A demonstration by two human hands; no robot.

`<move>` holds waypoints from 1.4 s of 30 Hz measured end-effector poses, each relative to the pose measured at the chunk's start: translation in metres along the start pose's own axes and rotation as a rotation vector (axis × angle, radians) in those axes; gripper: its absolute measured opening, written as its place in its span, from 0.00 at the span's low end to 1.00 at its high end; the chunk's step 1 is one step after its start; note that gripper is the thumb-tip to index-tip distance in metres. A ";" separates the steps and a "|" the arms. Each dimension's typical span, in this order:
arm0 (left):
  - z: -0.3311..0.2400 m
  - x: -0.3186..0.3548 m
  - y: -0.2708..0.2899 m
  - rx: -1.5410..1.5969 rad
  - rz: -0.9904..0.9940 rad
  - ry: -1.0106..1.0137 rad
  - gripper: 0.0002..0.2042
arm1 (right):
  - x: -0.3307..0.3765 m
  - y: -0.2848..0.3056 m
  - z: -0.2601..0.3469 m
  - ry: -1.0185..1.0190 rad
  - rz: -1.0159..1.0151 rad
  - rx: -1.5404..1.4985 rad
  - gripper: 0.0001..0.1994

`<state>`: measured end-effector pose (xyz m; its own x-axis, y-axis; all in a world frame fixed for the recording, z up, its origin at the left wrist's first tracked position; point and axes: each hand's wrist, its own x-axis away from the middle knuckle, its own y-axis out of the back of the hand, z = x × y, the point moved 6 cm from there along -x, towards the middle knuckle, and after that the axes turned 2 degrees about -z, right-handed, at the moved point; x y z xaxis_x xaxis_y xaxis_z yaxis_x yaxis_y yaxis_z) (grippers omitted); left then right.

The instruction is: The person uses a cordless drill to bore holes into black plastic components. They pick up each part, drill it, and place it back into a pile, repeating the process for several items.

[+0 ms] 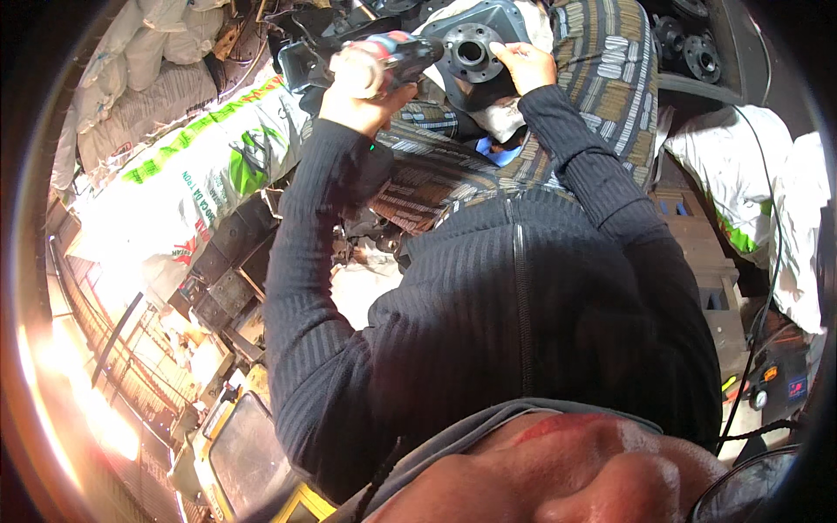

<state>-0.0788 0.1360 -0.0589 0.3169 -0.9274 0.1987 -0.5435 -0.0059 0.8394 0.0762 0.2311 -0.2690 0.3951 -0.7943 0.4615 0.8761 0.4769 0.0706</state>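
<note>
On your left lies a white sack (187, 187) with green print, with pale filled bags (131, 78) stacked behind it. To your right you have more white sacks (767, 192), a black cable (767, 288) and dark round flanges (697, 48).

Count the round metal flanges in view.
3: one metal flange under the right hand, beside the left hand's power tool; two spare flanges upper right. More may be hidden.
</note>
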 end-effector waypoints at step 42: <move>-0.045 0.097 0.012 0.292 0.112 0.185 0.21 | 0.096 -0.011 0.015 -0.807 0.737 -0.879 0.14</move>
<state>-0.0198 0.0624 -0.0068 0.3632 -0.8452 0.3921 -0.7738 -0.0392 0.6323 0.1008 0.1556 -0.2123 0.8315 0.1077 0.5450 0.5421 0.0567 -0.8384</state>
